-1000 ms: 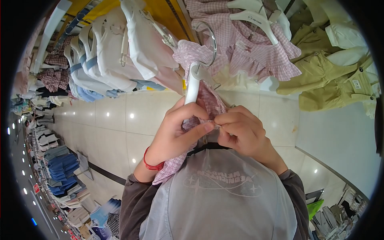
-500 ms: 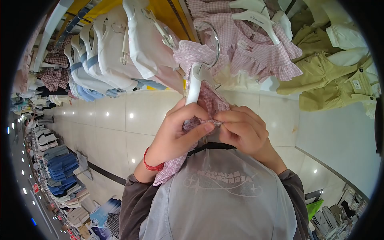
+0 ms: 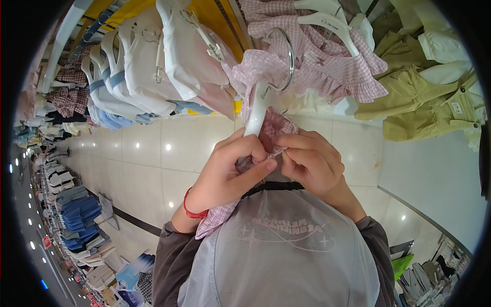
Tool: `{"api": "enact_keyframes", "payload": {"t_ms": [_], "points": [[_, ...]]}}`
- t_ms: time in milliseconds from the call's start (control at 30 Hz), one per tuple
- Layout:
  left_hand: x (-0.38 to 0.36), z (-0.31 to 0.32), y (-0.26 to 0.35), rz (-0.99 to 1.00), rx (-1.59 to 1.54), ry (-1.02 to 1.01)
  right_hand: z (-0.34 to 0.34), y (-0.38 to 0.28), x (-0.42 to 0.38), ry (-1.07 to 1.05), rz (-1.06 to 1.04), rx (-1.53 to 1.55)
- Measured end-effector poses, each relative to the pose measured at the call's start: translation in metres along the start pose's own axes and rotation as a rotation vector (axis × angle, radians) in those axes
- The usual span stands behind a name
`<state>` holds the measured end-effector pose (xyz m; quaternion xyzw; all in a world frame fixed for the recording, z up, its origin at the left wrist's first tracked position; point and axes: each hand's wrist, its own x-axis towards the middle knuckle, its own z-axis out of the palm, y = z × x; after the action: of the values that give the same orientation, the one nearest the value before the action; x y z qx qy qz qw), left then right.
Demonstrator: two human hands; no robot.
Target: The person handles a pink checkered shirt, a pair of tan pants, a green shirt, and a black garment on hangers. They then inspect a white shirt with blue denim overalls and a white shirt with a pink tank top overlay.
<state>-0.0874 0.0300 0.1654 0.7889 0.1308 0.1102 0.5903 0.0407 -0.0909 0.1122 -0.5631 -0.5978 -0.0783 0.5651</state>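
A pink gingham garment [image 3: 217, 219] hangs on a white hanger [image 3: 256, 115] in front of my chest. My left hand [image 3: 230, 166] is closed on it, thumb and forefinger pinching the checked cloth near the hanger. Close beside it, my right hand [image 3: 312, 162] pinches the edge of the same cloth between thumb and forefinger. The fingertips of both hands nearly meet there. Whatever small fastening may lie between them is hidden. The metal hook [image 3: 290, 61] of the hanger points up and away from me, and part of the garment is covered by my hands.
Ahead hang more pink gingham tops [image 3: 327, 66] and, to their left, white shirts [image 3: 148, 66] on hangers. Khaki garments [image 3: 429, 102] hang at the right. Folded jeans [image 3: 79, 210] lie stacked at the far left. Pale floor tiles [image 3: 138, 148] stretch between the displays.
The hanger and its hook have tilted a little to the right. The cloth between my fingers has shifted slightly, while both hands keep their pinch.
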Motion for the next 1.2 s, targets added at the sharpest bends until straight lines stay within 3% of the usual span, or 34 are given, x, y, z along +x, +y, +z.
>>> {"api": "enact_keyframes", "payload": {"t_ms": [433, 733, 1200], "points": [[0.003, 0.001, -0.008, 0.097, 0.017, 0.037, 0.004, 0.001, 0.002, 0.017, 0.045, 0.033], [0.002, 0.002, -0.010, 0.080, 0.032, 0.043, 0.005, -0.002, 0.000, 0.030, 0.097, 0.134], [-0.002, 0.002, -0.009, 0.026, 0.050, 0.038, 0.004, -0.005, 0.002, 0.008, 0.074, 0.012]]}}
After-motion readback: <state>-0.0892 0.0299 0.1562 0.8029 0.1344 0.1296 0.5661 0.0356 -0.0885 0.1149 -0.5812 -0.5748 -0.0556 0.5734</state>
